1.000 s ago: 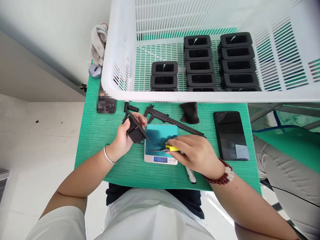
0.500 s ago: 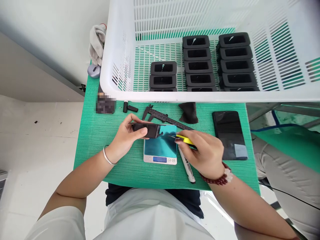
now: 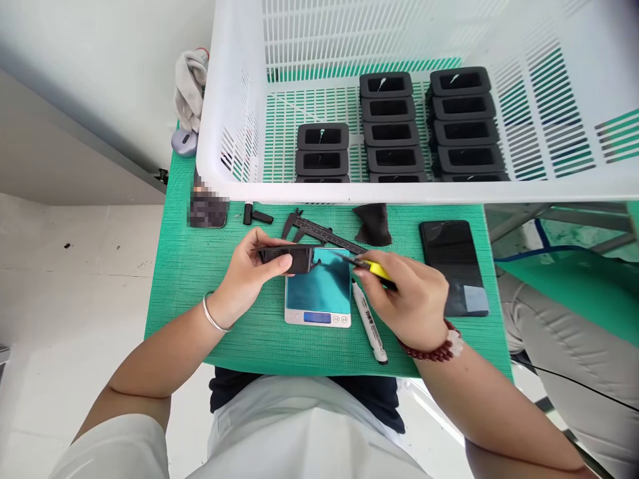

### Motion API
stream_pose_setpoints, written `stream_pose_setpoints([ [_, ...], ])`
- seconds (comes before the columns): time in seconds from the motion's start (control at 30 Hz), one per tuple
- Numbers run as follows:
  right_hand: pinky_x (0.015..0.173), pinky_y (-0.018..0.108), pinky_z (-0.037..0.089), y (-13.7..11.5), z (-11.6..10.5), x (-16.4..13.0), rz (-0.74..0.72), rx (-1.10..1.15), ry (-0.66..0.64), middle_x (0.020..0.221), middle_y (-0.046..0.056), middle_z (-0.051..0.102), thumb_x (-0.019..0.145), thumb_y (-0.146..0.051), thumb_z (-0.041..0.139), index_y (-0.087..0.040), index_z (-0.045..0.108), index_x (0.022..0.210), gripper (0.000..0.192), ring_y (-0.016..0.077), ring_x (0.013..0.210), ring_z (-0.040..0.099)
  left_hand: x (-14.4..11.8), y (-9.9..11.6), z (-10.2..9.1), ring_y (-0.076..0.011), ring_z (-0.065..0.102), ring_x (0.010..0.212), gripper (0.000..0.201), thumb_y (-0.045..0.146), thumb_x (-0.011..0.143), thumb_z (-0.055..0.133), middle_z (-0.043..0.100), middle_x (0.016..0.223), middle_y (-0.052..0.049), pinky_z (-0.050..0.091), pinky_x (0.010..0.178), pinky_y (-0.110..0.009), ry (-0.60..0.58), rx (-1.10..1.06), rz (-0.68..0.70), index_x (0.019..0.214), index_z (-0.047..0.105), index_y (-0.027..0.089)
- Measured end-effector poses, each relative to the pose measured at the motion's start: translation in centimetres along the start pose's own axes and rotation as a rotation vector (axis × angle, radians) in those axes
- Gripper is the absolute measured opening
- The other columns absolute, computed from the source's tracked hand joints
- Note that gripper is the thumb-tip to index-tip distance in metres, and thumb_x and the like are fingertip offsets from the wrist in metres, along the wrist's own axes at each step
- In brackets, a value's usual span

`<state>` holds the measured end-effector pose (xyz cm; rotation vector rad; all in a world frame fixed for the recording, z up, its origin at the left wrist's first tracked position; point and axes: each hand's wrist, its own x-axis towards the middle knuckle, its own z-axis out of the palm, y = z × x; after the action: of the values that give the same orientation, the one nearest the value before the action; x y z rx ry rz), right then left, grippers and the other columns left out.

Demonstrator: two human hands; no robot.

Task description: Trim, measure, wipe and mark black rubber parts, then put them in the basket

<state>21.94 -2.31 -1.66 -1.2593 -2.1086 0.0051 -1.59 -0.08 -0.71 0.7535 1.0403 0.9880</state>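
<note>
My left hand point(image 3: 249, 269) is closed around a black rectangular plastic part point(image 3: 301, 261), thumb along its near side. The part is held over the upper left of a small digital scale point(image 3: 319, 293) with a shiny blue-green plate. In my right hand point(image 3: 409, 299) is a yellow and black craft knife point(image 3: 378, 271), its thin tip pointing left toward the part but apart from it. A white marker point(image 3: 369, 322) lies beside the scale, below the knife. Behind the scale rests a black caliper point(image 3: 324, 233), partly hidden by my hands and the part.
A large white plastic basket point(image 3: 349, 193) at the back holds stacked black frames point(image 3: 392, 133). A black tablet-like device point(image 3: 452, 263) lies on the right of the green mat point(image 3: 190, 332), a dark pouch point(image 3: 373, 225) behind. Another person's leg point(image 3: 544, 319) shows at right.
The knife tip has drawn back to the right, away from the black part. My left hand keeps its hold. The whole view has shifted slightly.
</note>
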Motion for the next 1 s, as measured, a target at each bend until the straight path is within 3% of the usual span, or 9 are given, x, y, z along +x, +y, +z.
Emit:
stream_pose_setpoints([
  [0.1, 0.054, 0.026, 0.046, -0.1, 0.0, 0.02, -0.043, 0.059, -0.065, 0.072, 0.002, 0.071, 0.091, -0.026, 0.061, -0.019, 0.062, 0.095, 0.007, 0.0144, 0.059, 0.065, -0.13, 0.01, 0.08, -0.013, 0.069, 0.077, 0.049, 0.038, 0.063, 0.088, 0.071, 0.093, -0.002, 0.06, 0.062, -0.024, -0.023, -0.004, -0.016, 0.081, 0.047, 0.018],
  [0.23, 0.052, 0.026, 0.044, -0.24, -0.01, 0.08, 0.013, 0.006, 0.002, 0.071, 0.002, 0.071, 0.09, -0.024, 0.063, -0.019, 0.062, 0.095, 0.007, 0.0139, 0.057, 0.063, -0.17, 0.1, 0.1, -0.0111, 0.069, 0.073, 0.049, 0.036, 0.063, 0.088, 0.072, 0.091, -0.001, 0.06, 0.06, -0.022, -0.011, -0.048, -0.014, 0.08, 0.047, 0.018],
  [0.4, 0.054, 0.026, 0.046, -0.34, 0.07, 0.1, -0.091, 0.093, -0.057, 0.072, 0.003, 0.071, 0.092, -0.027, 0.06, -0.018, 0.063, 0.093, 0.009, 0.0145, 0.06, 0.064, -0.16, 0.22, 0.03, -0.0151, 0.073, 0.075, 0.046, 0.037, 0.065, 0.087, 0.073, 0.086, -0.001, 0.059, 0.058, -0.02, -0.083, -0.091, -0.066, 0.082, 0.049, 0.017],
  [0.53, 0.054, 0.025, 0.047, -0.15, 0.21, -0.01, 0.015, 0.015, 0.061, 0.073, 0.003, 0.072, 0.091, -0.023, 0.061, -0.019, 0.063, 0.095, 0.006, 0.0144, 0.061, 0.065, -0.13, 0.06, -0.06, -0.0177, 0.075, 0.068, 0.046, 0.039, 0.068, 0.085, 0.073, 0.077, -0.001, 0.058, 0.056, -0.02, -0.154, -0.163, -0.138, 0.084, 0.048, 0.017],
  [0.7, 0.058, 0.027, 0.049, -0.33, 0.29, -0.11, -0.166, 0.134, -0.016, 0.077, 0.005, 0.072, 0.095, -0.027, 0.056, -0.018, 0.061, 0.101, 0.012, 0.0152, 0.064, 0.065, 0.01, -0.25, -0.14, -0.017, 0.074, 0.062, 0.046, 0.043, 0.069, 0.084, 0.071, 0.069, -0.001, 0.056, 0.053, -0.017, -0.244, -0.218, -0.207, 0.08, 0.047, 0.017],
  [0.9, 0.059, 0.026, 0.051, -0.18, 0.08, -0.03, 0.005, 0.091, 0.147, 0.077, 0.003, 0.072, 0.093, -0.024, 0.058, -0.021, 0.062, 0.1, 0.008, 0.0155, 0.065, 0.067, -0.17, -0.04, -0.31, -0.0191, 0.074, 0.063, 0.048, 0.043, 0.066, 0.086, 0.074, 0.086, -0.005, 0.056, 0.051, -0.021, -0.317, -0.168, -0.22, 0.086, 0.051, 0.016],
  [1.0, 0.059, 0.027, 0.051, -0.15, 0.03, -0.01, -0.185, 0.219, 0.042, 0.076, 0.004, 0.071, 0.098, -0.029, 0.049, -0.02, 0.061, 0.102, 0.015, 0.0156, 0.064, 0.066, -0.28, 0.17, -0.27, -0.0181, 0.074, 0.068, 0.047, 0.042, 0.065, 0.086, 0.073, 0.09, -0.005, 0.058, 0.057, -0.024, -0.335, -0.161, -0.214, 0.086, 0.053, 0.016],
])
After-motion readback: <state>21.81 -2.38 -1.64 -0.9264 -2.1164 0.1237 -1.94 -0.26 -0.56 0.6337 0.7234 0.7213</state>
